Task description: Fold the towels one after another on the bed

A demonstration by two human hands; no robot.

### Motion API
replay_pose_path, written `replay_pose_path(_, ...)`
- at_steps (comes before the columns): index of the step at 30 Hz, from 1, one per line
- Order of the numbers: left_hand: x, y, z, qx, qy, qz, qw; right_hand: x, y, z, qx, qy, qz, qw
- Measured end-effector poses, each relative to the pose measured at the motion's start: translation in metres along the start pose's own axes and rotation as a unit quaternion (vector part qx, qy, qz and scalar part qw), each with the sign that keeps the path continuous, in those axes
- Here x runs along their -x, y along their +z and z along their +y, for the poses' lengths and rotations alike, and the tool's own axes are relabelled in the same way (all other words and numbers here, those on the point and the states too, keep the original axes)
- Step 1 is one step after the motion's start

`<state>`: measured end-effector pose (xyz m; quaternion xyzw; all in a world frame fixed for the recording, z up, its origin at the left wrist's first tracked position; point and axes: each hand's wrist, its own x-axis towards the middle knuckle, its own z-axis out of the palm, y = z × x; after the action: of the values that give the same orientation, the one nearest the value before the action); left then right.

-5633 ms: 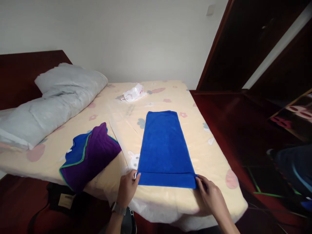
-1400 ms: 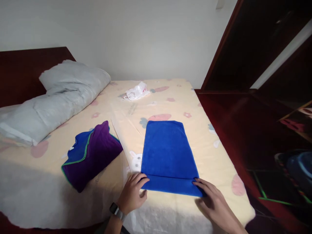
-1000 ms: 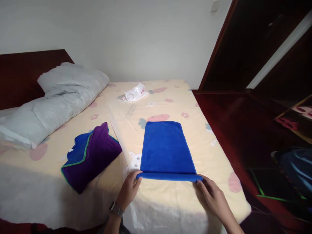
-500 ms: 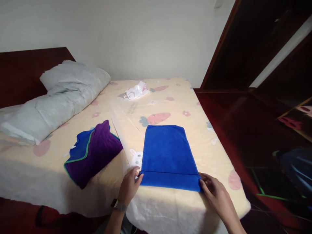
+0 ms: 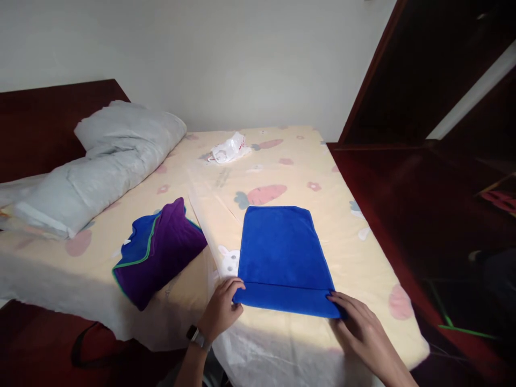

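Note:
A blue towel [image 5: 284, 247] lies flat on the bed, its near edge turned over into a narrow band. At the left end of that band, my left hand [image 5: 223, 306] pinches the cloth between thumb and fingers; a watch is on this wrist. My right hand [image 5: 358, 325] grips the right end, fingers on top and thumb under the edge. To the left, a purple towel [image 5: 169, 258] with green trim lies loosely folded, partly over a blue cloth [image 5: 139, 239] with a small white tag.
The bed [image 5: 342, 236] has a cream sheet with carrots and rabbits. A grey quilt [image 5: 121, 156] is heaped by the dark headboard [image 5: 60, 107]. Near the wall lies a crumpled white plastic bag [image 5: 230, 149]. Dark red floor [image 5: 374, 177] runs along the bed's right side.
My left fingers have shifted onto the top of the folded band, and my right fingers now lie over its right end with the thumb lower. The view has turned slightly left.

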<state>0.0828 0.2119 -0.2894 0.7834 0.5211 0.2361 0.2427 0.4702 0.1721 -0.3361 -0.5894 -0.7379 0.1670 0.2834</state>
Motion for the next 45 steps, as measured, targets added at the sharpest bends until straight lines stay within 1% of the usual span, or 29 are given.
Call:
replay_pose_path(2, -0.001, 0.003, -0.005, 0.024, -0.021, 0.017, 0.999, -0.002, 0.001, -0.001, -0.025, 0.024, 0.013, 0.999)
replay_pose_path(4, -0.003, 0.006, -0.007, 0.045, -0.05, 0.037, 0.997, -0.007, 0.002, -0.006, -0.059, 0.083, 0.021, 0.995)
replay_pose_path(6, -0.007, 0.009, -0.008, 0.054, -0.086, 0.069, 0.992, -0.013, 0.003, -0.011, -0.092, 0.156, 0.029, 0.983)
replay_pose_path(8, -0.012, 0.011, -0.007, 0.053, -0.113, 0.1, 0.987, -0.018, 0.005, -0.013, -0.111, 0.204, 0.034, 0.972)
replay_pose_path(10, -0.017, 0.015, -0.007, 0.047, -0.124, 0.126, 0.983, -0.021, 0.008, -0.011, -0.112, 0.217, 0.035, 0.969)
replay_pose_path(14, -0.024, 0.021, -0.009, 0.035, -0.126, 0.157, 0.979, -0.023, 0.015, -0.003, -0.101, 0.202, 0.036, 0.974)
replay_pose_path(16, -0.026, 0.023, -0.009, 0.028, -0.13, 0.154, 0.979, -0.024, 0.016, -0.004, -0.103, 0.2, 0.04, 0.974)
replay_pose_path(18, -0.026, 0.023, -0.009, 0.025, -0.139, 0.137, 0.98, -0.025, 0.014, -0.007, -0.107, 0.208, 0.047, 0.971)
replay_pose_path(21, -0.022, 0.019, -0.007, 0.023, -0.17, 0.113, 0.979, -0.023, 0.01, -0.012, -0.109, 0.229, 0.049, 0.966)
replay_pose_path(25, -0.013, 0.011, -0.003, 0.008, -0.212, 0.079, 0.974, -0.013, 0.006, -0.012, -0.113, 0.238, 0.018, 0.964)
replay_pose_path(27, -0.01, 0.009, -0.002, -0.011, -0.221, 0.065, 0.973, -0.008, 0.005, -0.011, -0.111, 0.249, -0.002, 0.962)
replay_pose_path(29, -0.007, 0.009, -0.002, -0.029, -0.223, 0.064, 0.972, -0.004, 0.004, -0.012, -0.102, 0.259, -0.014, 0.96)
replay_pose_path(32, -0.007, 0.011, -0.004, -0.017, -0.237, 0.066, 0.969, -0.006, 0.001, -0.017, -0.095, 0.271, -0.002, 0.958)
replay_pose_path(35, -0.009, 0.012, -0.004, 0.004, -0.257, 0.053, 0.965, -0.016, -0.003, -0.027, -0.078, 0.332, 0.001, 0.94)
replay_pose_path(38, -0.012, 0.011, 0.0, 0.005, -0.26, 0.048, 0.964, -0.027, -0.004, -0.034, -0.052, 0.384, -0.031, 0.921)
replay_pose_path(42, -0.014, 0.012, 0.004, 0.01, -0.258, 0.075, 0.963, -0.036, 0.0, -0.034, -0.06, 0.396, -0.057, 0.915)
replay_pose_path(45, -0.015, 0.016, -0.002, 0.056, -0.264, 0.082, 0.959, -0.035, 0.002, -0.029, -0.08, 0.393, -0.054, 0.914)
